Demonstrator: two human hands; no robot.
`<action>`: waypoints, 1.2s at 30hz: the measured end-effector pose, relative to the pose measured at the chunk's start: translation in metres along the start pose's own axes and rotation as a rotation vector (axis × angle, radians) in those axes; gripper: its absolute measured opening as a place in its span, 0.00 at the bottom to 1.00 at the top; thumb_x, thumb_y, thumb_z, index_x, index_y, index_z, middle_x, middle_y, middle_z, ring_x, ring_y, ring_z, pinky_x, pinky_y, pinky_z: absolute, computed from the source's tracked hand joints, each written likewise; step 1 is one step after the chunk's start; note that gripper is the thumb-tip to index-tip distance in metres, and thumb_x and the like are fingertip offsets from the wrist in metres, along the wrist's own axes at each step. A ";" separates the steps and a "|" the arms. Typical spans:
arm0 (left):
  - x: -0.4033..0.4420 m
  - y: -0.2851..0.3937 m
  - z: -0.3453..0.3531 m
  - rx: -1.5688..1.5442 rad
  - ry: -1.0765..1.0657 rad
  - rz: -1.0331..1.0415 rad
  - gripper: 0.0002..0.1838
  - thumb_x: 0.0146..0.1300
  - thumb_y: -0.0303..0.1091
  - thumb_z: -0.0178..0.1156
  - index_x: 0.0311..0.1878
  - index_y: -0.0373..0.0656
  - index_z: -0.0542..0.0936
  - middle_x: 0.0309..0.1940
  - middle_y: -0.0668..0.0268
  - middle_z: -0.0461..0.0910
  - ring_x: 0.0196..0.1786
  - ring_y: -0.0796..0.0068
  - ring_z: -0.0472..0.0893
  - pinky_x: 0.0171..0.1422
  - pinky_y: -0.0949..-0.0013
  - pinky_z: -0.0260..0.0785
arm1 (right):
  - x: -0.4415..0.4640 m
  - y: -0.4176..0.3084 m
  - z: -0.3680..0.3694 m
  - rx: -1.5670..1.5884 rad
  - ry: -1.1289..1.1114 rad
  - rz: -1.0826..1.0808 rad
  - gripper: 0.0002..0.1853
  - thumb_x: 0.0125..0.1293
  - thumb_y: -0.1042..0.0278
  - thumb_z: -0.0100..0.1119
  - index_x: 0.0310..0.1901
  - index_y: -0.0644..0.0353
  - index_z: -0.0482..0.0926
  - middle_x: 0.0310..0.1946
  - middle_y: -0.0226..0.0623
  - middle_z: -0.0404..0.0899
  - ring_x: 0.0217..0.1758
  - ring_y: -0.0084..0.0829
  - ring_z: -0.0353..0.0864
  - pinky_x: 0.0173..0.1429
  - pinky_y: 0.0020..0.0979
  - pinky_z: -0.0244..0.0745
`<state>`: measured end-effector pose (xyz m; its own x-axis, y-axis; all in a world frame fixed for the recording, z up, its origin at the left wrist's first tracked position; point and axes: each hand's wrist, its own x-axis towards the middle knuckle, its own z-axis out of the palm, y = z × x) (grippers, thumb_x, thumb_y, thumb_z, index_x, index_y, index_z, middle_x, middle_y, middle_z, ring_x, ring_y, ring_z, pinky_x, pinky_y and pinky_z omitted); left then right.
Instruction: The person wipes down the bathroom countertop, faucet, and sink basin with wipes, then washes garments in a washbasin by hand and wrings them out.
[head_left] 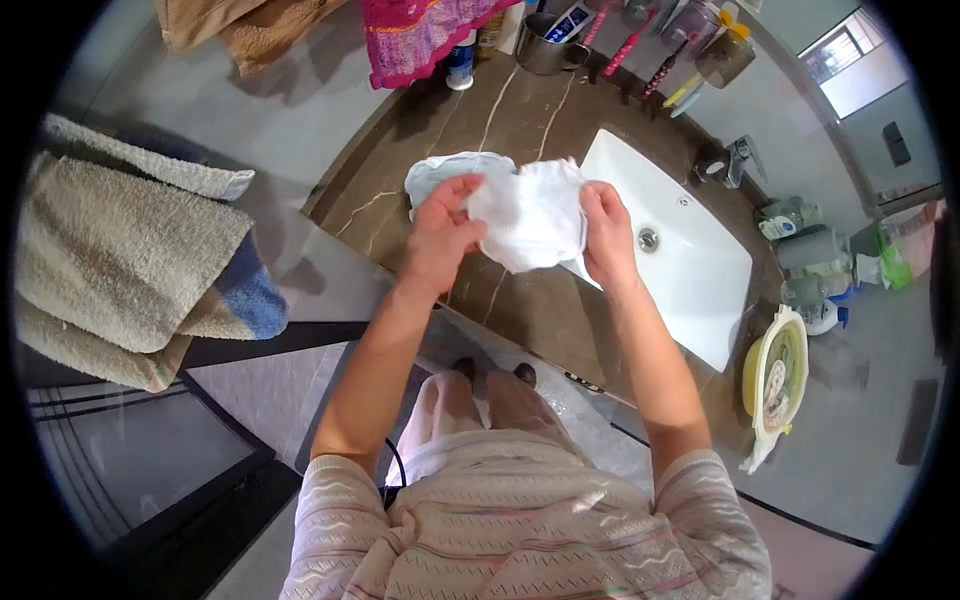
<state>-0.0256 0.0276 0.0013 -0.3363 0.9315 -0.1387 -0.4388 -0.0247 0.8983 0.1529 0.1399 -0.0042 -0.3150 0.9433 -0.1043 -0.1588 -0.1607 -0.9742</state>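
Both of my hands hold a white cloth point(530, 218) stretched between them, above the brown stone counter and beside the sink's left edge. My left hand point(445, 225) pinches its left side, thumb and fingers closed on the fabric. Its right side is gripped by my right hand point(606, 232), close to the rim of the white sink point(690, 270). Behind the held cloth, a pale, crumpled cloth point(440, 172) lies on the counter point(510, 110), partly hidden by my left hand.
A metal cup point(545, 50) stands at the counter's back, near toothbrushes on the wall. The faucet point(740, 160), several bottles point(800, 255) and a yellow basin point(780, 375) line the right side. Towels point(130, 250) hang at left.
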 end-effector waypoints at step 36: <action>0.021 -0.039 -0.105 1.619 0.503 0.462 0.14 0.58 0.30 0.53 0.48 0.45 0.77 0.57 0.60 0.70 0.60 0.54 0.65 0.62 0.55 0.54 | 0.280 0.053 -0.059 -1.629 0.229 -0.076 0.30 0.68 0.51 0.31 0.68 0.56 0.53 0.72 0.39 0.45 0.74 0.47 0.39 0.72 0.54 0.35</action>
<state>-0.1032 0.0095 -0.0805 -0.5217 0.7526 0.4018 0.8493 0.4137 0.3280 0.1114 0.4126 -0.0970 -0.1935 0.9786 0.0695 0.9702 0.2014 -0.1347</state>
